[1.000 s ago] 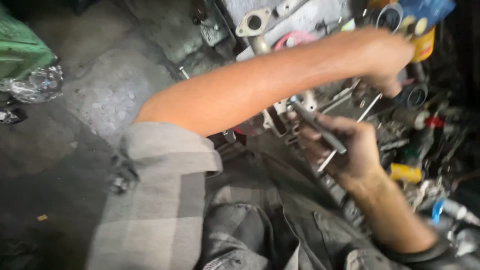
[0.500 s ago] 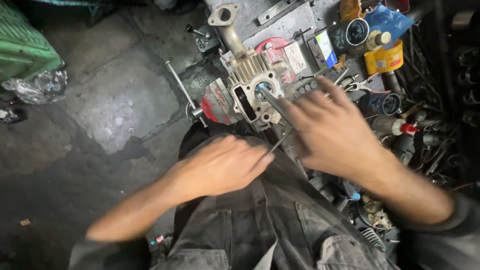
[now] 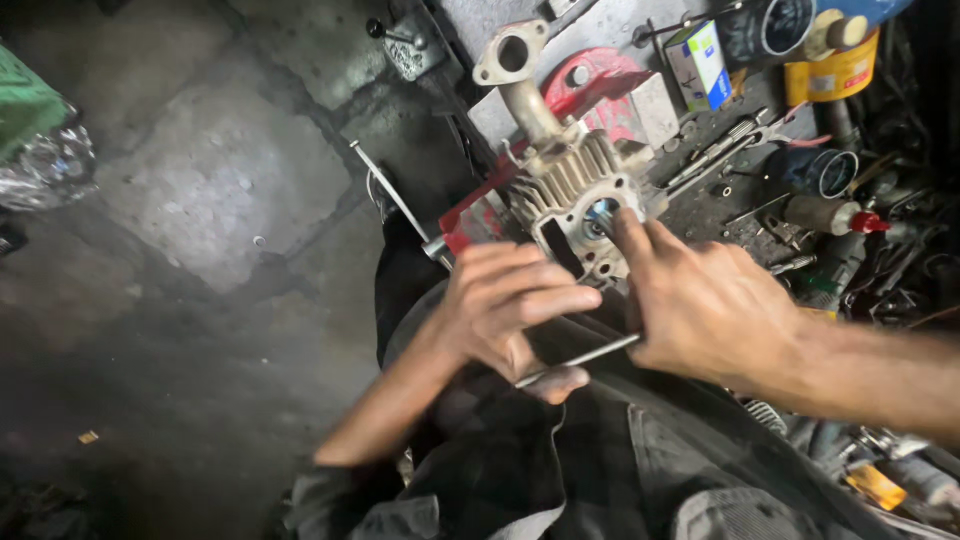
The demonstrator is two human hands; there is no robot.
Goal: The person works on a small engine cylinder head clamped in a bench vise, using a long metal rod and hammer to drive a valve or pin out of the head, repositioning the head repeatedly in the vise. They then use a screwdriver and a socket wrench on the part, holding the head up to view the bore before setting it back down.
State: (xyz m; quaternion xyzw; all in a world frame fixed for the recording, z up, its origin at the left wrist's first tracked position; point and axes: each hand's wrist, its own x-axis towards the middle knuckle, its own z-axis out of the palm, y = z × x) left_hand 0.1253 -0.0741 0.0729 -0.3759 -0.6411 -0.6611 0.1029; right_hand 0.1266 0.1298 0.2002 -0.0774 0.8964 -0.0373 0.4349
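At the far left edge of the floor a green bag (image 3: 25, 110) and some crinkled foil (image 3: 50, 165) are lying on the stained concrete. Moving right, the left hand (image 3: 505, 305) is curling loosely, fingers half closed, its thumb resting against a thin metal rod (image 3: 580, 358); whether it is truly gripping the rod I cannot tell. Just beyond it the finned engine cylinder (image 3: 575, 195) is sitting by the person's knees, at the near edge of the cluttered floor, a flanged pipe (image 3: 515, 75) rising from its top. The right hand (image 3: 705, 305) is closing around the rod's other end while its forefinger is pressing into the cylinder's round opening. The cylinder is looking like heavy, stiff cast metal (probably oily, so slippery); the fins and pipe are likely offering the surest hold. Farther right, a small blue-and-white box (image 3: 700, 62) is standing upright, a yellow can (image 3: 835, 72) beside it near the top right corner, and a red-capped bottle (image 3: 825, 215) is lying below.
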